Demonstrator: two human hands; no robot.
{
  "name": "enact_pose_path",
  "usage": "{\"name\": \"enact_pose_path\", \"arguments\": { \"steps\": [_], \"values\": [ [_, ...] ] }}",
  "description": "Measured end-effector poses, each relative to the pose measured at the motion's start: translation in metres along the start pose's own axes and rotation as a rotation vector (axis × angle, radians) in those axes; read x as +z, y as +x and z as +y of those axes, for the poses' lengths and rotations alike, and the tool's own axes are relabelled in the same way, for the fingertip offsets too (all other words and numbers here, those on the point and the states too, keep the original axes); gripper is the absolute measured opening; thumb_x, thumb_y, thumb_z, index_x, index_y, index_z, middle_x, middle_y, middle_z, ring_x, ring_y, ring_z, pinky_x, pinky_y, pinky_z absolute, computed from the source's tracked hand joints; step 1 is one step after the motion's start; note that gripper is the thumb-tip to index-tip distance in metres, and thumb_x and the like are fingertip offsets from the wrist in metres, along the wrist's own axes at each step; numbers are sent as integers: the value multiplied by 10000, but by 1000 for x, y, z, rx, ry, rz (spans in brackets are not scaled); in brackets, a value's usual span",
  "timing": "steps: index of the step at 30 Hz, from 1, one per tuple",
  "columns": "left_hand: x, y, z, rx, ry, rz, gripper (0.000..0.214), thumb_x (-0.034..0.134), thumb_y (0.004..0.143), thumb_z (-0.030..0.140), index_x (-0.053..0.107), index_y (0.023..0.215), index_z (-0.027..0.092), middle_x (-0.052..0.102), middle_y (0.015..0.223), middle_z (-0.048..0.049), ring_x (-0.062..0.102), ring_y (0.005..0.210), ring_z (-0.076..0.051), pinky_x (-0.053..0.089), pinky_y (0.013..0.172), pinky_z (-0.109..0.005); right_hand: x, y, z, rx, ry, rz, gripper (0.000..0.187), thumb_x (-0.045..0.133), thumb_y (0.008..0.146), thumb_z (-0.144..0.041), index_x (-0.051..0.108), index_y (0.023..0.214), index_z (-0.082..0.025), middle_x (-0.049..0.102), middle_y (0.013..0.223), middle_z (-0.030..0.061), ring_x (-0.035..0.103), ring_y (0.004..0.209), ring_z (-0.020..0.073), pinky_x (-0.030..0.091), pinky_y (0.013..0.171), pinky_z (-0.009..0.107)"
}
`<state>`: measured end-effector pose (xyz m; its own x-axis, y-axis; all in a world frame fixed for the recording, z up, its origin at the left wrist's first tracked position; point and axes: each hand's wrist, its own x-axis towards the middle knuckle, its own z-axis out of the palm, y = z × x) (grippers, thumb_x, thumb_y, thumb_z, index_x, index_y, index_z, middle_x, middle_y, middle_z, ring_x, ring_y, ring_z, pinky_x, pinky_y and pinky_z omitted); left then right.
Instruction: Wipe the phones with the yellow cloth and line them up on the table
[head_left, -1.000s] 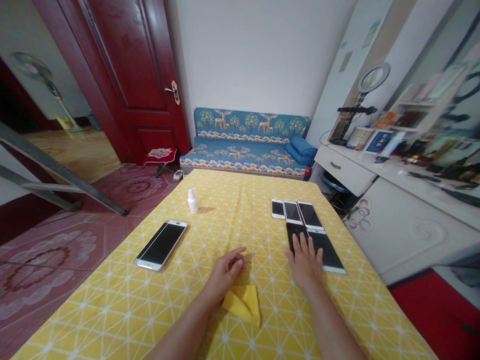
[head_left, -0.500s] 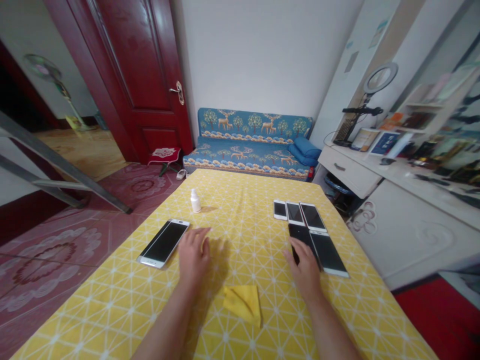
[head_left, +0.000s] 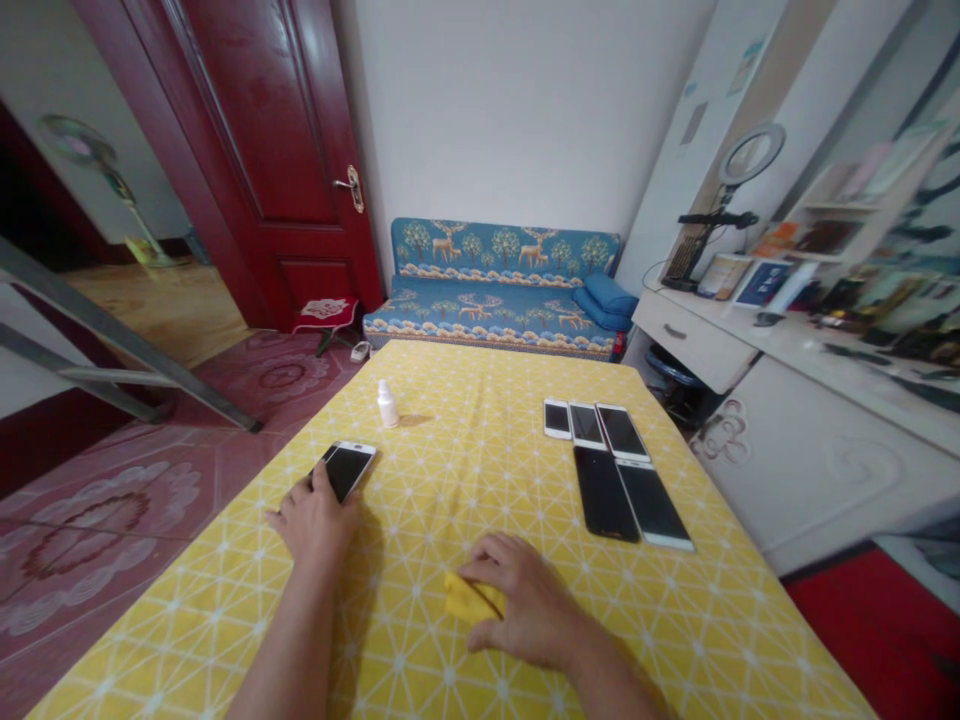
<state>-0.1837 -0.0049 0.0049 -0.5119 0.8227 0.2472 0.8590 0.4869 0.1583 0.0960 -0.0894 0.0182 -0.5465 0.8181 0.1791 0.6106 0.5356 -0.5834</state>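
Note:
My left hand (head_left: pixel 313 520) lies over the near end of a white-edged phone (head_left: pixel 347 466) on the left of the yellow table (head_left: pixel 480 420), fingers round its sides. My right hand (head_left: pixel 517 598) is curled over a folded yellow cloth (head_left: pixel 465 600) near the table's front, fingers closing on it. Two dark phones (head_left: pixel 626 493) lie side by side to the right. Behind them sits a row of three smaller white phones (head_left: pixel 589 423). A small white bottle (head_left: pixel 387 404) stands upright beyond the left phone.
A blue patterned sofa (head_left: pixel 499 285) stands past the table's far end. The red door (head_left: pixel 255 150) is open at the back left. A white desk (head_left: pixel 787 400) with a ring light (head_left: pixel 750 155) and clutter runs along the right.
My left hand slid left from the table's middle onto the white-edged phone. My right hand left the dark phones and came back to the yellow cloth.

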Motion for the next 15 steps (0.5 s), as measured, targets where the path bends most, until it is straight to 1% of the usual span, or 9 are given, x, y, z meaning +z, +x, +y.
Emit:
{"name": "enact_pose_path", "arguments": {
  "steps": [4,7,11,15],
  "values": [
    [-9,0,2,-32,27,-6,657,521,819,439,375,1393,156,579,1164,-221,522,1085,-381,317,913,-456,0,-1,0,49,5,-7,666,898,510,-402,644,1123,-347,583,1075,-16,524,983,185,414,852,307],
    [-20,1,3,-83,6,-59,762,563,755,539,363,1398,182,598,1104,-218,558,1025,-382,374,835,-410,-2,0,-3,54,1,2,651,897,520,-378,640,1118,-346,584,1066,-21,528,971,183,417,845,303],
    [-27,4,0,-132,-20,-128,899,608,635,649,379,1374,192,600,1105,-229,571,1016,-408,414,787,-416,-2,1,-4,45,-20,21,573,893,532,-347,660,1055,-325,591,1034,-27,540,946,181,422,826,298],
    [-27,6,-4,-133,-94,-181,916,637,596,642,411,1335,151,637,1038,-222,605,969,-406,444,760,-432,-1,1,-2,34,-36,47,499,887,531,-329,672,980,-297,598,1006,-22,550,914,187,430,786,292]
  ]
}}
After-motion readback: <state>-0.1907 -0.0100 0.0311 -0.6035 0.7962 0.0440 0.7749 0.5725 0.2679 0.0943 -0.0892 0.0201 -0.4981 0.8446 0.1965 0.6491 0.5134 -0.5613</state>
